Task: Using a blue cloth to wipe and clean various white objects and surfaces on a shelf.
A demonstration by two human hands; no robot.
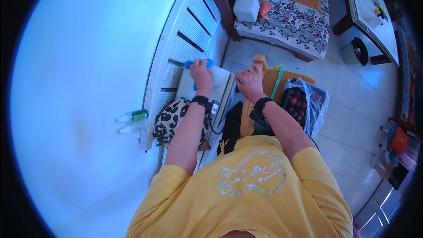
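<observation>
My left hand [201,78] presses a blue cloth [209,62] onto the white top [222,76] of a low unit beside a white ribbed panel. Most of the cloth shows past my fingertips; part is hidden under the hand. My right hand [249,82] is curled over the wooden armrest [260,60] of a chair, just right of the white top. What its fingertips touch on the underside is hidden. Below my left hand, a leopard-print fabric [175,117] covers something on the unit, partly behind my forearm.
A plastic-wrapped black crate [318,97] of dark red round fruit stands right of the chair. Green and clear spray bottles [138,115] stand at left. Ahead are a patterned daybed [290,33], a bin [352,53] and a long table [366,10]. A black cable [215,131] hangs near my left wrist.
</observation>
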